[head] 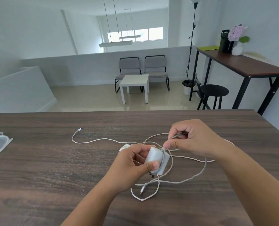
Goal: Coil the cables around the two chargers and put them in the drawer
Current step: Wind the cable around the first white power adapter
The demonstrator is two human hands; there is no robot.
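Head view shows the left hand (132, 162) gripping a white charger (157, 158) just above the dark wood counter (45, 168). One turn of white cable (191, 177) goes around it. The right hand (189, 139) pinches that cable just above the charger. More cable lies in loose loops on the counter under both hands. A second charger (125, 146) peeks out behind the left hand, and its cable (93, 141) runs off to the left
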